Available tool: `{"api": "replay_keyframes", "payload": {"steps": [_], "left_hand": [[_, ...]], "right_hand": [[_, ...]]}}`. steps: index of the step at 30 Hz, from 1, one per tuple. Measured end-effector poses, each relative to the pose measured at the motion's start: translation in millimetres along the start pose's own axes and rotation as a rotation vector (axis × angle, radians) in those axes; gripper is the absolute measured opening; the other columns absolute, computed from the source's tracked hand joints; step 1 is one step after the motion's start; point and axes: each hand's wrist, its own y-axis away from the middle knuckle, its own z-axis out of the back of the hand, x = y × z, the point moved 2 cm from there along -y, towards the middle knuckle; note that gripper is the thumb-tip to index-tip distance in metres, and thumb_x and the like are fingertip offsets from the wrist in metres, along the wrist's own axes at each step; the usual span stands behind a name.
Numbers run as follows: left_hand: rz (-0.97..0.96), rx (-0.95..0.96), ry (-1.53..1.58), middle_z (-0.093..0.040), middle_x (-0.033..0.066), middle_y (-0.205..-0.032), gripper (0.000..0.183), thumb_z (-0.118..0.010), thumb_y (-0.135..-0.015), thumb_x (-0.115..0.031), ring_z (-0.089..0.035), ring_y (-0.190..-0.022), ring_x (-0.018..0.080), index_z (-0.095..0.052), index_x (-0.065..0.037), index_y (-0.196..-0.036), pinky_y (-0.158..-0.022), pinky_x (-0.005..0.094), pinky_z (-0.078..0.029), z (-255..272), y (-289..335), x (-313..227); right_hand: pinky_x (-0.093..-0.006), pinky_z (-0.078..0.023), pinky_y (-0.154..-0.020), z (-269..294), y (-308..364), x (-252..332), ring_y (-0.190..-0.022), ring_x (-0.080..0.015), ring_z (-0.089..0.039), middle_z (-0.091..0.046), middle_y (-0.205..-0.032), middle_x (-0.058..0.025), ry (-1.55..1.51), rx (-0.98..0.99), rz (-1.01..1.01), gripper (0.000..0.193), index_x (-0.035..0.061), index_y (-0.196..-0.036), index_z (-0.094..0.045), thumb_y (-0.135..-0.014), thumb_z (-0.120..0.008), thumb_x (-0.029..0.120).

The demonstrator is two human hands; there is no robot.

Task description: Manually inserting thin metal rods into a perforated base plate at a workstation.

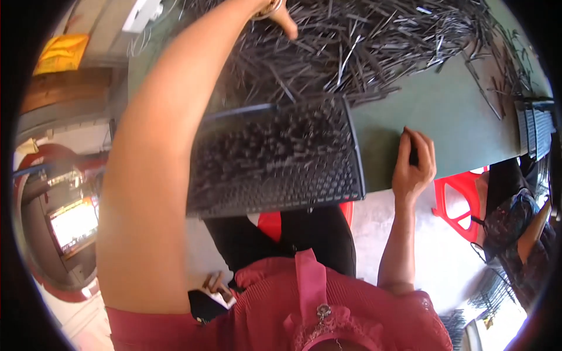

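Note:
At the top edge of the picture my left hand (282,21) reaches over a large heap of thin black strips (357,44). Only its thumb shows, stretched out; the other fingers are cut off, so I cannot tell what they hold. My right hand (415,161) is over the green tabletop, right of a black gridded tray (275,199). Its thumb and fingertips are pinched together; whatever lies between them is too small to make out. The tray, tilted at the table's near edge above my lap, is filled with many small black pieces. Its left side is partly hidden by my left arm.
Blue-grey stacked trays (535,128) stand at the right end of the green table (427,111). Loose strips are scattered near them. A red plastic stool (459,205) and another person in dark clothes (515,222) are at the right. A yellow packet (61,52) lies far left.

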Motion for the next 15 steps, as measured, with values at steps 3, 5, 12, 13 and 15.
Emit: {"api": "replay_keyframes", "payload": {"steps": [3,5,12,13,15], "left_hand": [[0.070,-0.129,0.127,-0.061,0.0200,-0.114,0.098,-0.078,-0.047,-0.062,-0.061,-0.101,0.0292,-0.059,0.009,-0.111,-0.084,0.0367,-0.051,1,28,17],[0.091,-0.163,0.161,-0.065,0.0181,-0.105,0.089,-0.079,-0.048,-0.057,-0.064,-0.092,0.0289,-0.062,0.008,-0.106,-0.076,0.0389,-0.054,-7,25,18],[0.121,-0.224,0.209,-0.067,0.0159,-0.094,0.066,-0.078,-0.057,-0.049,-0.064,-0.082,0.0275,-0.066,0.003,-0.095,-0.068,0.0400,-0.054,-16,24,15],[0.153,-0.226,0.365,-0.067,0.0160,-0.090,0.065,-0.080,-0.054,-0.047,-0.064,-0.079,0.0269,-0.067,0.004,-0.093,-0.067,0.0391,-0.055,-21,29,8],[0.172,-0.261,0.492,-0.066,0.0132,-0.082,0.052,-0.082,-0.057,-0.035,-0.064,-0.073,0.0248,-0.066,0.004,-0.087,-0.059,0.0366,-0.052,-24,37,13]], "right_hand": [[-0.0260,-0.047,-0.067,-3,1,5,-0.076,-0.0163,-0.060,-0.064,-0.090,-0.0094,-0.031,0.002,0.023,0.011,-0.0013,-0.094,-0.066,-0.084,-0.062,0.001],[-0.0259,-0.047,-0.067,-4,3,4,-0.076,-0.0161,-0.060,-0.064,-0.091,-0.0094,-0.028,0.000,0.014,0.011,-0.0012,-0.094,-0.067,-0.085,-0.061,0.001],[-0.0262,-0.048,-0.067,2,5,4,-0.076,-0.0160,-0.060,-0.064,-0.091,-0.0089,-0.015,-0.035,0.043,0.011,-0.0016,-0.094,-0.066,-0.086,-0.061,0.001],[-0.0263,-0.048,-0.067,3,5,0,-0.076,-0.0162,-0.060,-0.064,-0.090,-0.0091,0.000,-0.038,0.025,0.011,-0.0018,-0.094,-0.066,-0.085,-0.061,0.001],[-0.0266,-0.047,-0.067,4,5,-5,-0.076,-0.0168,-0.060,-0.064,-0.090,-0.0098,0.006,-0.030,0.034,0.010,-0.0021,-0.094,-0.066,-0.085,-0.061,0.001]]}}
